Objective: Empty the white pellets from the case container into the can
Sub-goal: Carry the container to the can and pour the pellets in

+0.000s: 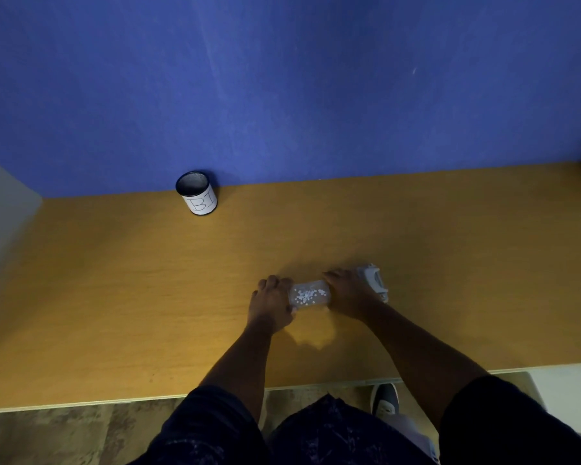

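A small clear case container [310, 294] with several white pellets [306, 296] inside lies on the wooden table, a little right of centre. My left hand [271, 305] grips its left end and my right hand [348, 292] grips its right end. The can [198, 193], dark inside with a white label marked "B1", stands upright at the table's far edge against the blue wall, well to the left of and beyond the case.
A grey stapler-like object [373, 280] lies just behind my right hand. The wooden table [114, 297] spreads wide, its front edge near my body. A blue wall [282, 78] backs the table. A pale panel [4, 203] stands at the left.
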Demonstrator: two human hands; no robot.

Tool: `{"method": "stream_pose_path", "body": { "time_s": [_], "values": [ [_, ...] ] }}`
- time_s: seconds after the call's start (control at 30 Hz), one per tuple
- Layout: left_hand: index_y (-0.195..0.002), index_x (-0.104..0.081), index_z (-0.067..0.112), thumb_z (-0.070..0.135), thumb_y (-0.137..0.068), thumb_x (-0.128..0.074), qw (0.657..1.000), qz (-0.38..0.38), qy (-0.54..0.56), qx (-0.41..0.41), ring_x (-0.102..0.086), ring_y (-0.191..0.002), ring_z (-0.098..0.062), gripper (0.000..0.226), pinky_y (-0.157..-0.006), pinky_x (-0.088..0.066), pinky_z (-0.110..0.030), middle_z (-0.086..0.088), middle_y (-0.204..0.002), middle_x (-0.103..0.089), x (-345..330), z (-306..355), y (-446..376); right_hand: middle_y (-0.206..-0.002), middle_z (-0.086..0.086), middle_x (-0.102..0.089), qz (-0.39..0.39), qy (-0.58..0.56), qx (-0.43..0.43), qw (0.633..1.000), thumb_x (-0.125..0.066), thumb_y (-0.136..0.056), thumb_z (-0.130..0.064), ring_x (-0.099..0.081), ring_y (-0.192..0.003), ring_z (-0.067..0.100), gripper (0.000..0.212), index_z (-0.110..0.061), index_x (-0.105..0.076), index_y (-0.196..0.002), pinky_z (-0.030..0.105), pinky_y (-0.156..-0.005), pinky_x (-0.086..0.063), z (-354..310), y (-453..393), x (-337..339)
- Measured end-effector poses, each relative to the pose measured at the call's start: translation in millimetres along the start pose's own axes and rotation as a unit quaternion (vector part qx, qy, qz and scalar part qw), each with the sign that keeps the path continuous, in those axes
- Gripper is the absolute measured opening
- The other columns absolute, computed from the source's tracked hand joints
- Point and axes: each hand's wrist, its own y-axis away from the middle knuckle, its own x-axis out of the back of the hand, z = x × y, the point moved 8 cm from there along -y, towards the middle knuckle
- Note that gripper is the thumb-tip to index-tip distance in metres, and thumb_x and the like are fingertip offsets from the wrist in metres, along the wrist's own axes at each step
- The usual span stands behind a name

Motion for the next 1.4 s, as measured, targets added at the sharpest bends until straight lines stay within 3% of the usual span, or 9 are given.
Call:
{"method": "stream_pose_path", "body": {
  "time_s": [0.07,0.17,0.37,0.6,0.9,1.0,1.1,1.27,1.4],
  "values": [
    [-0.137,-0.047,0.027,0.04,-0.081,-0.071,1.0,-0.002,-0.004,0.003,-0.045,-0.127,-0.03,0.063,-0.097,-0.049,-0.045,-0.006,-0.134,-0.046,-0.8,0.0,0.1,-0.155,0.002,-0.039,-0.012,0.049,0.005,0.999,-0.078,-0.078,-0.039,-0.041,-0.14,0.028,0.082,-0.018,-0.042,-0.149,0.046,-0.112,-0.034,-4.4,-1.7,-3.7],
    [-0.14,-0.045,0.027,0.039,-0.082,-0.07,1.0,-0.007,-0.004,0.004,-0.044,-0.129,-0.031,0.064,-0.099,-0.048,-0.046,-0.006,-0.136,-0.045,-2.2,-0.5,-0.1,-0.151,0.004,-0.04,-0.017,0.099,0.029,0.994,-0.074,-0.083,-0.036,-0.046,-0.134,0.027,0.068,-0.018,-0.047,-0.143,0.048,-0.104,-0.04,-8.8,-5.9,-4.7],
    [-0.142,-0.043,0.024,0.04,-0.083,-0.069,0.999,-0.019,-0.039,-0.033,-0.044,-0.129,-0.03,0.066,-0.099,-0.047,-0.045,-0.006,-0.138,-0.044,-3.8,2.9,-1.9,-0.144,0.011,-0.043,-0.052,0.089,0.061,0.993,-0.067,-0.085,-0.035,-0.05,-0.128,0.03,0.059,-0.01,-0.05,-0.136,0.044,-0.099,-0.05,-11.5,-12.0,-5.3],
    [-0.147,-0.039,0.023,0.04,-0.084,-0.068,0.992,-0.036,-0.083,-0.088,-0.044,-0.13,-0.031,0.071,-0.101,-0.044,-0.045,-0.007,-0.143,-0.041,-6.4,10.8,-3.6,-0.137,0.008,-0.046,-0.057,0.07,0.075,0.993,-0.071,-0.073,-0.046,-0.057,-0.116,0.027,0.066,-0.011,-0.052,-0.126,0.04,-0.086,-0.051,-9.3,-13.2,-6.5],
    [-0.147,-0.035,0.011,0.033,-0.091,-0.063,0.979,-0.056,-0.147,-0.128,-0.042,-0.131,-0.033,0.066,-0.104,-0.042,-0.048,-0.013,-0.149,-0.033,-3.3,20.4,-11.6,-0.141,0.006,-0.046,-0.031,0.047,0.061,0.997,-0.068,-0.076,-0.047,-0.056,-0.123,0.027,0.068,-0.013,-0.05,-0.131,0.04,-0.092,-0.05,-2.5,-17.8,-2.4],
    [-0.147,-0.035,0.008,0.04,-0.094,-0.057,0.973,-0.045,-0.171,-0.147,-0.043,-0.13,-0.034,0.065,-0.103,-0.043,-0.047,-0.014,-0.15,-0.033,4.6,18.5,-17.2,-0.146,0.007,-0.044,-0.025,-0.003,0.041,0.999,-0.069,-0.078,-0.043,-0.053,-0.129,0.027,0.072,-0.012,-0.044,-0.138,0.041,-0.097,-0.049,-0.2,-23.1,3.1],
    [-0.144,-0.039,0.004,0.045,-0.095,-0.05,0.966,-0.032,-0.194,-0.167,-0.045,-0.127,-0.035,0.065,-0.1,-0.044,-0.045,-0.016,-0.148,-0.036,15.8,16.6,-26.8,-0.138,0.008,-0.054,-0.007,-0.099,0.025,0.995,-0.072,-0.079,-0.03,-0.055,-0.125,0.027,0.07,-0.012,-0.045,-0.141,0.038,-0.099,-0.049,1.7,-30.5,11.0],
    [-0.137,-0.046,0.004,0.048,-0.091,-0.05,0.963,-0.004,-0.203,-0.178,-0.049,-0.121,-0.034,0.064,-0.095,-0.046,-0.043,-0.015,-0.141,-0.044,38.5,7.0,-43.6,-0.11,0.0,-0.069,0.053,-0.257,-0.008,0.965,-0.075,-0.08,-0.02,-0.066,-0.099,0.014,0.052,-0.017,-0.06,-0.13,0.027,-0.079,-0.053,7.7,-45.3,24.5],
    [-0.136,-0.049,0.005,0.048,-0.087,-0.052,0.965,0.018,-0.196,-0.174,-0.051,-0.119,-0.032,0.065,-0.095,-0.047,-0.041,-0.013,-0.14,-0.046,55.3,-3.2,-54.4,-0.086,0.008,-0.073,0.071,-0.374,-0.058,0.923,-0.068,-0.085,-0.009,-0.067,-0.073,0.018,0.036,-0.005,-0.065,-0.121,0.039,-0.077,-0.059,7.8,-61.9,28.4]
  ]
}}
